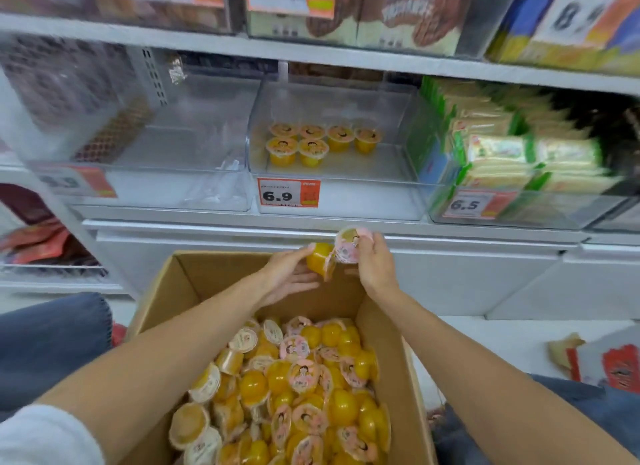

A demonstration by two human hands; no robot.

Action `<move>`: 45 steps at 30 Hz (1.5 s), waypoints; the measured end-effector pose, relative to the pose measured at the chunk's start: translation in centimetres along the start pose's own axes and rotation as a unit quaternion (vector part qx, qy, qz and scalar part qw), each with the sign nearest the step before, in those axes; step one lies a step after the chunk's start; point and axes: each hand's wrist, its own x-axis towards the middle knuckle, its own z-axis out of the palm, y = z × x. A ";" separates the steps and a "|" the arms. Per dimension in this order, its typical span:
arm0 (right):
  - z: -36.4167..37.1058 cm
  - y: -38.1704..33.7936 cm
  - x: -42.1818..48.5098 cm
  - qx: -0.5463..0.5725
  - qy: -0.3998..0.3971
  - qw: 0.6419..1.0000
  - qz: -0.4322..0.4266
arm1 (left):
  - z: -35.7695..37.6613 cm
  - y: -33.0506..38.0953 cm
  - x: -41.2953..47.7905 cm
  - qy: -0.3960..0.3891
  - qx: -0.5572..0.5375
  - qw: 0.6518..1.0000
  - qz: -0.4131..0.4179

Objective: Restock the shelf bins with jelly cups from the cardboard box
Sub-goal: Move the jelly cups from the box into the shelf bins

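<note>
Cups in hand: two jelly cups are held touching each other above the far end of the box. A yellow cup (320, 259) lies tipped on its side on the left, and a pink-lidded cup (349, 244) on the right has its lid turned toward the viewer.
Left hand (291, 274): the thumb and fingers pinch the yellow cup, with the lower fingers spread loosely beneath it.
Right hand (375, 265): the fingers are curled round the pink-lidded cup.
Cardboard box (207, 284): it sits open and near, with a heap of loose cups (294, 388) lying at all angles inside.
Middle bin (363, 198): this clear bin is on the shelf, far and above the hands, behind a 6.9 price tag (288, 193). Six shelved cups (318, 142) stand upright in two rows at its far left.
Neighbours: the clear left bin (173, 159) looks nearly bare. The right bin (502, 159) is packed with green-edged packets.
Risks: the pinch on the tilted yellow cup looks light, so a knock from the other cup could probably drop it back into the box. A cup carried too low may catch the bin's front wall. A hasty placement could topple the upright rows.
Open room: the bin floor is bare to the near and right sides. The upper shelf edge (311, 54) limits height, so the hands likely need to enter between it and the front wall.
</note>
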 end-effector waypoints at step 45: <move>-3.4 -6.9 23.8 -0.018 -0.111 0.992 0.058 | 6.5 19.3 14.5 0.095 0.742 0.628 0.213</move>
